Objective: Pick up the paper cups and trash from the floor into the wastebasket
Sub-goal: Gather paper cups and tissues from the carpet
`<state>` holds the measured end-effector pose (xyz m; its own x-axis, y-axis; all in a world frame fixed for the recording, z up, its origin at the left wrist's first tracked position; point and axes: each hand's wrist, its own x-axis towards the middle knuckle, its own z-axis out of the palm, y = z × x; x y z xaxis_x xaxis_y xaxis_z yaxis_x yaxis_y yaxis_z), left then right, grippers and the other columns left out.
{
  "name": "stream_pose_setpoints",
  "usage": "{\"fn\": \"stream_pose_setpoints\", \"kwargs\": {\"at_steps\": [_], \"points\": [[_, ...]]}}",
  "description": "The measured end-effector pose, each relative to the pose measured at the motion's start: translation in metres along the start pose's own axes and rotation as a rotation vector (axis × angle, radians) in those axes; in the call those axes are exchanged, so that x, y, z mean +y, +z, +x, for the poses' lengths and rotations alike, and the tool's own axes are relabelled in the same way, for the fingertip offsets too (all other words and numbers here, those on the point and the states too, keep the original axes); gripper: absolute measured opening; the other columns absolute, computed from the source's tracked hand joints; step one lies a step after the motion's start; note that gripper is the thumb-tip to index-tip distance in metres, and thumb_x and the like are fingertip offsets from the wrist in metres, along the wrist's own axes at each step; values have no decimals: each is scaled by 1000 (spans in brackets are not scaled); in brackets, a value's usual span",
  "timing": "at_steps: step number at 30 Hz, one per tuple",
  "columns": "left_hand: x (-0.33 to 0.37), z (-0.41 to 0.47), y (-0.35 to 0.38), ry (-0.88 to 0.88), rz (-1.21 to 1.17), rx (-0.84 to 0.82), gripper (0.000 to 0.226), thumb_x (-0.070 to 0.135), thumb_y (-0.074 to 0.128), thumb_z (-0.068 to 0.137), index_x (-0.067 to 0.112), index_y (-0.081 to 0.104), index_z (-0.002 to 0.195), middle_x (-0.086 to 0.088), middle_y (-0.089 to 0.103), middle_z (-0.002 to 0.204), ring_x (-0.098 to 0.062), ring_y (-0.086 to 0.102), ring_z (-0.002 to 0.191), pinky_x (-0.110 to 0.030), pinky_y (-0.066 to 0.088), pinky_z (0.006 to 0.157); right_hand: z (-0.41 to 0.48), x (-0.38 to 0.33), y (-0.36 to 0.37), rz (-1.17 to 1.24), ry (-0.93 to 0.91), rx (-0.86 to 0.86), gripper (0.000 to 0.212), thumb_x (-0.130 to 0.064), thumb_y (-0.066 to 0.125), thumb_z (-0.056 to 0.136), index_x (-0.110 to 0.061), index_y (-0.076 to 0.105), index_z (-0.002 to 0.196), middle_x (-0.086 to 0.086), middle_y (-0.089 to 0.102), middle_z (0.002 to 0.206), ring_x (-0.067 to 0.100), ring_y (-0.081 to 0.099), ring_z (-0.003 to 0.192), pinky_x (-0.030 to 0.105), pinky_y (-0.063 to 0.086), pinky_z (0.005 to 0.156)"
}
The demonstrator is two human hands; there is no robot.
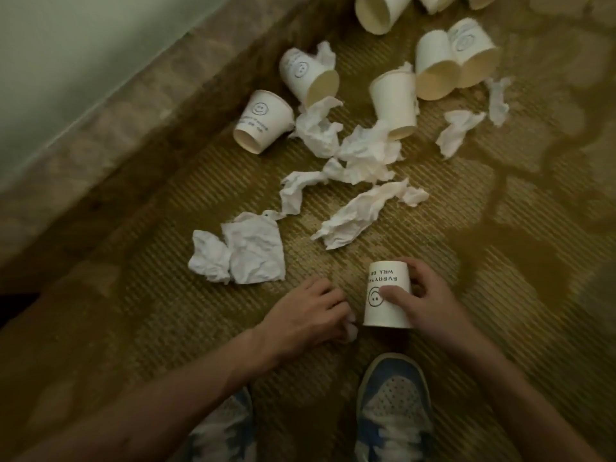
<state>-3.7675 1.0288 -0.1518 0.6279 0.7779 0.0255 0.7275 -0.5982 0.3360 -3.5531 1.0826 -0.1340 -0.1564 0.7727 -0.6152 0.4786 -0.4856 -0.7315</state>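
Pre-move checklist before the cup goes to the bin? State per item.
1. Right hand grip on cup: ok, thumb on the printed side, fingers round the far side.
2. Cup orientation: ok, mouth faces the person, base away.
3. Left hand grip: ok, closed on a small white tissue scrap.
4. Cup empty: cannot tell, inside not visible.
5. Wastebasket location: cannot tell, not in view.
6. Floor cleared: not ok, many cups, such as the one by the wall, and tissues, such as the large wad, remain on the carpet.
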Motion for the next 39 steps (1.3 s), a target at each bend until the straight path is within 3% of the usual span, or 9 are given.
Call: {"fn": "stream_pose_setpoints", "kwargs": {"at_steps": [4,8,12,15,18,23,27,32,39], "points": [[-9,-21,-18,-275,-179,142,22,31,70,87,14,62,76,-1,61,75,-14,52,70,-24,42,60,4,-19,22,52,-69,-109,40,-26,75,83,-48,53,109,-13,60,109,5,64,91,17,53,58],[-20,-49,-41,-706,-443,298,21,23,62,94,31,48,80,12,55,77,-4,50,70,-14,39,60,10,-42,54,79,-124,-192,41,-28,75,83,-50,53,110,-15,59,111,6,62,97,23,56,66],[-36,-66,-56,-877,-431,411,27,4,53,95,31,54,98,10,61,95,2,57,88,-8,42,70,20,-57,76,94,-151,-246,40,-32,73,84,-51,51,111,-14,59,110,6,64,94,23,58,65],[-54,-74,-63,-1032,-360,449,21,27,40,90,30,50,109,6,49,106,-6,44,94,-17,33,78,22,-63,83,87,-165,-256,37,-35,74,83,-57,49,101,-19,58,104,2,64,89,17,55,60],[-70,-73,-58,-1203,-365,359,62,65,27,83,32,46,132,7,35,117,-7,30,107,-28,26,92,22,-64,85,84,-165,-259,38,-38,74,82,-60,48,99,-23,56,103,-2,63,87,16,54,60],[-70,-57,-26,-1118,-296,165,86,86,21,74,47,19,151,2,23,146,-15,19,130,-40,22,105,25,-58,83,128,-130,-230,39,-31,74,83,-58,52,99,-17,60,101,-5,64,84,17,54,59],[-71,-44,-11,-899,-63,84,81,84,29,80,41,32,148,-6,32,144,-20,23,127,-40,27,96,22,-46,72,196,-98,-195,39,-25,74,84,-42,56,114,-11,64,108,-2,66,88,19,55,63],[-80,-37,-5,-717,13,136,62,69,45,81,16,67,106,-13,55,115,-25,39,105,-44,41,84,20,-40,56,257,-27,-190,34,-23,72,85,-45,57,105,-12,66,108,-1,68,86,15,53,59],[-86,-24,-26,-722,-159,345,46,42,55,93,5,64,68,-7,56,76,-19,50,69,-32,40,60,27,-42,39,306,14,-152,32,-22,70,85,-35,57,111,0,68,113,14,72,89,23,55,62]]}}
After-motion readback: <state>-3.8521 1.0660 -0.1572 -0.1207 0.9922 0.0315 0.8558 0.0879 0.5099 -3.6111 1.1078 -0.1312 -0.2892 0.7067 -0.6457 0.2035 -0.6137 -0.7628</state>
